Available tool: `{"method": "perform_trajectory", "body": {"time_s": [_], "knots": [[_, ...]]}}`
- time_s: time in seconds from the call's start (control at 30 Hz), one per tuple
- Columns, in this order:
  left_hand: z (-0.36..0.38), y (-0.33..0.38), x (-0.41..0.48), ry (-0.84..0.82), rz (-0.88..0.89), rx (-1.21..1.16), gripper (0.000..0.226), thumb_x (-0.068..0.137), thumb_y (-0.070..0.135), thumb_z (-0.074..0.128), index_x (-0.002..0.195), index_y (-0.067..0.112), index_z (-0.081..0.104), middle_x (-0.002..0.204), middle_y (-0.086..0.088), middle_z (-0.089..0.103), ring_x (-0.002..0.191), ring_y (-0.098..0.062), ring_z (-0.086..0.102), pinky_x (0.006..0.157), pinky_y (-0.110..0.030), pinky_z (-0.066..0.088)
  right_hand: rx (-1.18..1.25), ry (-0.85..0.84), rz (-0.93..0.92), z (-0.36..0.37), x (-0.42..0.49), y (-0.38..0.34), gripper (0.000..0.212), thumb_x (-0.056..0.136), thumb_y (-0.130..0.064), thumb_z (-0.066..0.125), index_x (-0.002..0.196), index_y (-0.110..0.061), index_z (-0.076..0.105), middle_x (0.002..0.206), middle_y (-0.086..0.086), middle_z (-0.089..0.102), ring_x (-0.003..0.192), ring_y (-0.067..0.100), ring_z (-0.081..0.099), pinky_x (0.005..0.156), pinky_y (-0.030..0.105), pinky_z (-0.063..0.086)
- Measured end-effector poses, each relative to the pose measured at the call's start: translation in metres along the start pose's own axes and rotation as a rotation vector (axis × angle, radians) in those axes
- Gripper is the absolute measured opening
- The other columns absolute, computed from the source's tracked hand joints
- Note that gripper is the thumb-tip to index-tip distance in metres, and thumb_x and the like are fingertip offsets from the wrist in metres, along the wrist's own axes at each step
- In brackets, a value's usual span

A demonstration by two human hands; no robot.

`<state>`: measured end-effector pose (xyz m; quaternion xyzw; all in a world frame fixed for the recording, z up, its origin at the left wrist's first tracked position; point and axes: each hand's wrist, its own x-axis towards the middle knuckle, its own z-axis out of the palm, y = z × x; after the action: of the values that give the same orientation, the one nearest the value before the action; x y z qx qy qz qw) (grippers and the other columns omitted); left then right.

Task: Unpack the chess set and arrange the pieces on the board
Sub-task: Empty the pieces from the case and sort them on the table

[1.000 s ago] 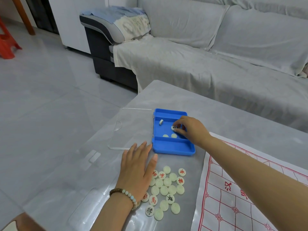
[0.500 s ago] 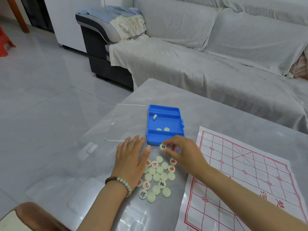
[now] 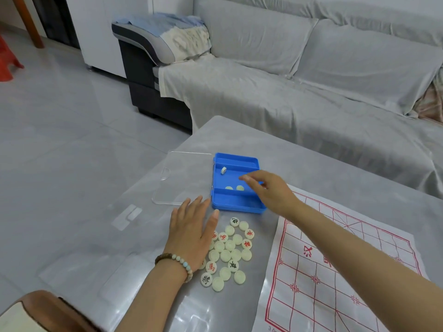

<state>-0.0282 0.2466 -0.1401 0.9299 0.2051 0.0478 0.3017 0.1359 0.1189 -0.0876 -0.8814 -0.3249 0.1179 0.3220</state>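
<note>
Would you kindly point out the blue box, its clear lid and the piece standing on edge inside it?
blue box (image 3: 227,198): head view, bare floor of near compartment.
clear lid (image 3: 187,176): head view, middle of the panel.
piece on edge (image 3: 223,170): head view, its middle.

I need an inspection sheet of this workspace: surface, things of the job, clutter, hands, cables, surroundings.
Surface: grey table.
Job's things: open blue plastic box holds three pale round pieces; clear plastic lid flat on its left; pile of pale round pieces beside white paper board with red lines, no pieces seen on it.
Clutter: nothing seen.
Hands: left hand flat against pile; right hand over box, holding nothing.
Cables: nothing seen.
Surroundings: grey covered sofa, grey tiled floor.
</note>
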Motion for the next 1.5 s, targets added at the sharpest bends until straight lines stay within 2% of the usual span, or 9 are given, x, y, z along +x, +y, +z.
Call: {"method": "perform_trajectory", "body": {"time_s": [0.1, 0.23, 0.4, 0.6, 0.8, 0.93, 1.07, 1.27, 1.5], "knots": [[0.000, -0.002, 0.003, -0.006, -0.014, 0.012, 0.072, 0.086, 0.062, -0.006, 0.147, 0.030, 0.014, 0.155, 0.010, 0.009, 0.143, -0.010, -0.003, 0.118, -0.035, 0.000, -0.082, -0.228, 0.081, 0.006, 0.020, 0.006, 0.062, 0.093, -0.059, 0.015, 0.121, -0.028, 0.062, 0.138, -0.006, 0.051, 0.128, 0.013, 0.044, 0.107, 0.028, 0.026], [0.000, -0.007, 0.006, 0.011, -0.023, 0.009, 0.090, 0.068, 0.067, -0.015, 0.147, 0.031, 0.013, 0.155, 0.011, 0.007, 0.142, -0.009, -0.004, 0.117, -0.034, -0.002, -0.115, -0.329, 0.099, 0.016, 0.026, 0.010, 0.071, 0.087, -0.069, 0.006, 0.126, -0.037, 0.057, 0.143, -0.009, 0.045, 0.134, 0.013, 0.036, 0.112, 0.034, 0.020], [-0.002, -0.008, 0.006, -0.003, -0.031, 0.021, 0.086, 0.075, 0.070, -0.016, 0.147, 0.031, 0.011, 0.155, 0.013, 0.003, 0.142, -0.007, -0.007, 0.117, -0.033, -0.003, -0.230, -0.279, -0.010, 0.021, 0.030, 0.003, 0.066, 0.093, -0.058, 0.009, 0.124, -0.021, 0.053, 0.120, 0.001, 0.058, 0.115, 0.024, 0.050, 0.100, 0.036, 0.035], [-0.002, -0.008, 0.009, -0.035, -0.043, 0.016, 0.076, 0.082, 0.066, -0.009, 0.147, 0.031, 0.009, 0.155, 0.014, 0.001, 0.142, -0.006, -0.009, 0.117, -0.032, -0.005, -0.042, -0.026, 0.054, 0.005, 0.036, -0.001, 0.060, 0.097, -0.053, 0.014, 0.117, -0.027, 0.064, 0.112, -0.007, 0.068, 0.082, 0.003, 0.055, 0.094, 0.027, 0.036], [0.000, -0.004, 0.012, -0.029, -0.053, 0.011, 0.072, 0.085, 0.061, -0.008, 0.147, 0.031, 0.012, 0.156, 0.011, 0.002, 0.142, -0.008, -0.007, 0.117, -0.034, -0.003, -0.226, -0.150, -0.037, 0.010, 0.022, 0.011, 0.065, 0.094, -0.054, 0.009, 0.124, -0.026, 0.059, 0.119, -0.011, 0.064, 0.124, 0.002, 0.042, 0.113, 0.023, 0.011], [-0.003, 0.002, 0.011, -0.039, -0.068, 0.000, 0.076, 0.077, 0.056, -0.003, 0.147, 0.030, 0.012, 0.156, 0.010, 0.002, 0.142, -0.010, -0.007, 0.117, -0.035, -0.003, -0.253, -0.033, -0.074, 0.015, 0.039, 0.011, 0.038, 0.098, -0.042, 0.036, 0.119, -0.023, 0.061, 0.116, -0.004, 0.064, 0.110, 0.016, 0.054, 0.099, 0.027, 0.035], [-0.003, 0.001, 0.012, -0.044, -0.062, 0.016, 0.073, 0.080, 0.056, -0.002, 0.147, 0.031, 0.013, 0.156, 0.010, 0.002, 0.142, -0.010, -0.006, 0.117, -0.035, -0.002, -0.305, -0.093, -0.039, 0.019, 0.060, 0.007, 0.031, 0.091, -0.031, 0.059, 0.117, -0.016, 0.064, 0.116, 0.000, 0.059, 0.101, 0.013, 0.055, 0.082, 0.023, 0.040], [-0.002, -0.005, 0.011, -0.042, -0.038, 0.023, 0.068, 0.086, 0.058, -0.006, 0.146, 0.032, 0.013, 0.155, 0.013, 0.001, 0.142, -0.006, -0.007, 0.117, -0.034, -0.004, -0.172, -0.059, -0.006, 0.034, 0.070, 0.005, 0.025, 0.087, -0.021, 0.066, 0.111, -0.016, 0.068, 0.079, -0.010, 0.054, 0.069, 0.006, 0.049, 0.071, 0.022, 0.039], [-0.008, -0.011, 0.008, -0.032, -0.038, 0.039, 0.061, 0.091, 0.054, 0.003, 0.147, 0.031, 0.012, 0.155, 0.012, 0.005, 0.142, -0.007, -0.005, 0.117, -0.033, -0.003, -0.129, 0.013, -0.034, 0.038, 0.066, 0.009, 0.022, 0.088, -0.021, 0.065, 0.108, -0.015, 0.071, 0.089, -0.002, 0.058, 0.075, 0.010, 0.052, 0.071, 0.020, 0.041]]}}
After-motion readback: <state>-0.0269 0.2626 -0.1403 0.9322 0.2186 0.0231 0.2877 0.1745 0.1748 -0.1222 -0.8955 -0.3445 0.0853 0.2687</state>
